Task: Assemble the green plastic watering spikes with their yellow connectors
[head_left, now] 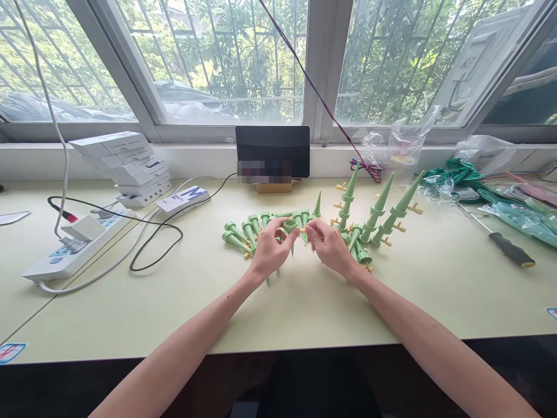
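Near the middle of the table, my left hand is closed round a green plant watering spike, its open cup end facing up. Facing it, my right hand pinches at a small yellow valve at the side of that spike; the fingers partly hide the contact. Several loose green spikes fan out beyond and left of my left hand. Right of my right hand stand three stacks of nested spikes with points up and yellow valves sticking out sideways. More spikes lie close by my right wrist.
At the left are a power strip with looping cables, stacked white boxes and a single box. A dark tablet leans at the back. To the right lie a screwdriver and plastic bags.
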Motion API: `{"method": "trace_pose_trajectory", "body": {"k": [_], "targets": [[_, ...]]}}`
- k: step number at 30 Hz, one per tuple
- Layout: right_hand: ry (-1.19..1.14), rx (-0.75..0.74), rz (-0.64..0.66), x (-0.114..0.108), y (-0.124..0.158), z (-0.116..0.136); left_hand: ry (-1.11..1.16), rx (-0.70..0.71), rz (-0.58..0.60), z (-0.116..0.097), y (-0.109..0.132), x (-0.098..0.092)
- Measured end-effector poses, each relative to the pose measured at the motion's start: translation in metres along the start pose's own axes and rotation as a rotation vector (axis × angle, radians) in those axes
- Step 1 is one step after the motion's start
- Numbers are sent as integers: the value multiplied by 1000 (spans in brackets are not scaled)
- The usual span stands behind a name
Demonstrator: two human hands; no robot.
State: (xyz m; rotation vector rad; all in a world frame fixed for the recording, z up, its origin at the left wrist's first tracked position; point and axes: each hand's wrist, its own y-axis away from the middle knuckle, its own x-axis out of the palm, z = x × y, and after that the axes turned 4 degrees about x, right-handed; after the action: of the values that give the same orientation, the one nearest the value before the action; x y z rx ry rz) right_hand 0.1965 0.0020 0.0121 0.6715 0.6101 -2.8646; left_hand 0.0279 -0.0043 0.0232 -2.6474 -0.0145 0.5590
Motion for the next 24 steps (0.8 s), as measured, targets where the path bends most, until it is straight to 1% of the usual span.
{"method": "trace_pose_trajectory", "body": {"k": [5, 11, 18, 24], "targets": [[-43, -20, 22, 0, 0, -1, 33, -39, 14, -1, -1, -3], [-14, -5, 18, -1, 1, 1, 63, -72, 58, -5, -1, -4], [41, 29, 1, -1, 0, -1, 86, -60, 135, -6, 1, -4], [42, 38, -12, 1, -1, -3, 100, -50, 170, -3, 2, -4]]}}
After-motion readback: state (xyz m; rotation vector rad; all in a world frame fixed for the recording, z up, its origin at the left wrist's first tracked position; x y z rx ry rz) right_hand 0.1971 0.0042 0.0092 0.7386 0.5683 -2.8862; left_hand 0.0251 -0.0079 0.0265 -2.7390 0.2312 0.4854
